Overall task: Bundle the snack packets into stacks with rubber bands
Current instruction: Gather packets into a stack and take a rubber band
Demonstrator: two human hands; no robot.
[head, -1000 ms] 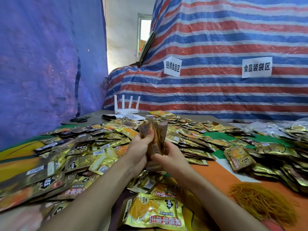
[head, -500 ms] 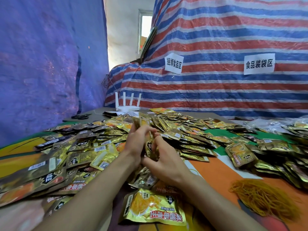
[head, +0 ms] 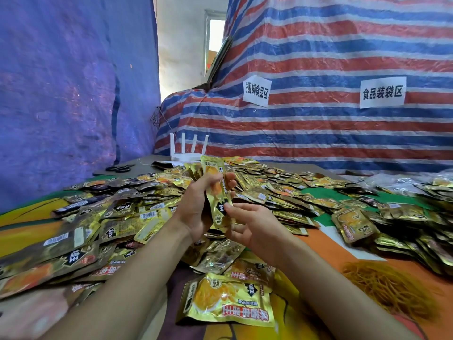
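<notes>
progress: early, by the look of it. small stack of gold foil snack packets [head: 217, 190], upright, no band visible on it. heap of loose gold foil packets [head: 147, 212] covers most of the counter [head: 323, 241]. tangle of tan rubber bands [head: 387, 290] lies well apart at right. no finished bundle discernible. left hand [head: 196, 209]: raised over the heap, fingers curled round the stack. right hand [head: 255, 227]: palm up just beside it, fingers loose and spread, one tip touching the stack's lower part, gripping nothing.

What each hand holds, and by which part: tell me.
The left hand grips a stack of snack packets around its middle; the right hand only touches its lower end.
</notes>
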